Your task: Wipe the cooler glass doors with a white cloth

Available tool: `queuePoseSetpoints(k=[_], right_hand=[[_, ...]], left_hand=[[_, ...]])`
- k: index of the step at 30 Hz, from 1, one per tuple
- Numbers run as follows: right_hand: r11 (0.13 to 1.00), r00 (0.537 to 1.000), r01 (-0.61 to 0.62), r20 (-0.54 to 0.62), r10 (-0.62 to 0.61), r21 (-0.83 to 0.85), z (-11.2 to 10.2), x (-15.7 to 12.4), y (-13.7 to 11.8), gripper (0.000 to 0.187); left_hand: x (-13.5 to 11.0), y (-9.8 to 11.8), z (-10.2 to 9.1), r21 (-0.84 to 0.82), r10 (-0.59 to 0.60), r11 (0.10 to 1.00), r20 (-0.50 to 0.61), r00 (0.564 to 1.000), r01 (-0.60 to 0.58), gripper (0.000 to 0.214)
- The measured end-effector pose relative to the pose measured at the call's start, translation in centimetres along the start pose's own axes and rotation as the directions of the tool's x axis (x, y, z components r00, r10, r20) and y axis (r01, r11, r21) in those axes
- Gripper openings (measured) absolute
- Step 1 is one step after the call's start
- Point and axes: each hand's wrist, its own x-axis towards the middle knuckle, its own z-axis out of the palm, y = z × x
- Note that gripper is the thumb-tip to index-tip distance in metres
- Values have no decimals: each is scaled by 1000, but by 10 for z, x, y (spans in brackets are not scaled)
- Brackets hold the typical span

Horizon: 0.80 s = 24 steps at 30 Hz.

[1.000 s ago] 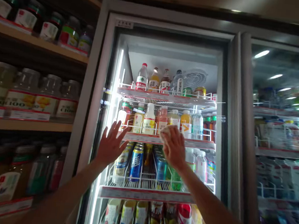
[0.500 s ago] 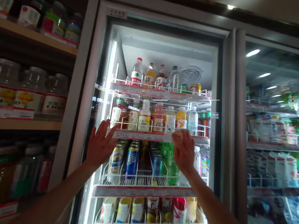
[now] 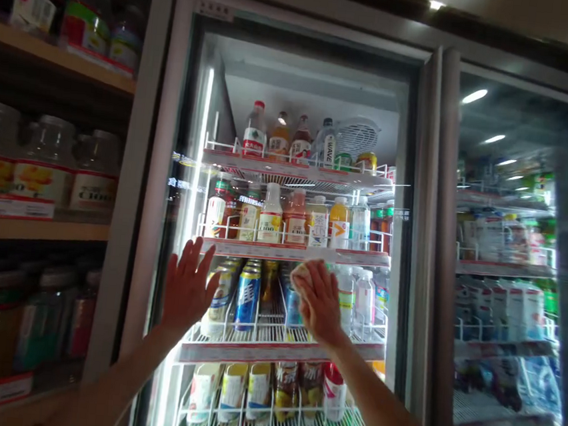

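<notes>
A tall glass fridge door point(image 3: 295, 93) stands in front of me, with lit shelves of drinks behind it. My left hand point(image 3: 186, 291) lies flat near the left side of the glass, fingers spread and nothing in it. Under the fingers of my right hand point(image 3: 323, 304) is a crumpled pale cloth point(image 3: 302, 276), pressed against the glass. Through the door, the right hand covers part of the can row; a blue can point(image 3: 247, 296) shows between the hands. The cloth's far side is hidden by my fingers.
Wooden shelves point(image 3: 36, 229) with jars and bottles point(image 3: 46, 150) stand close on the left. A second glass-door cooler point(image 3: 510, 261) is on the right, beyond the metal frame point(image 3: 432, 241). Inside the middle fridge, wire racks point(image 3: 272, 332) hold bottles and cans.
My right hand has moved left and down across the glass with the cloth. The left hand stays nearly in place, and the view has shifted slightly.
</notes>
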Motion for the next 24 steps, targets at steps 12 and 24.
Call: queuePoseSetpoints(k=[12,24], right_hand=[[960,948,261,160,-274,99,19,-11,-55,55],[961,949,245,171,-265,129,33,62,-87,58]], left_hand=[[-34,-7,-9,11,51,999,77,996,-52,58],[-58,-30,-28,108,179,973,190,965,-202,51]])
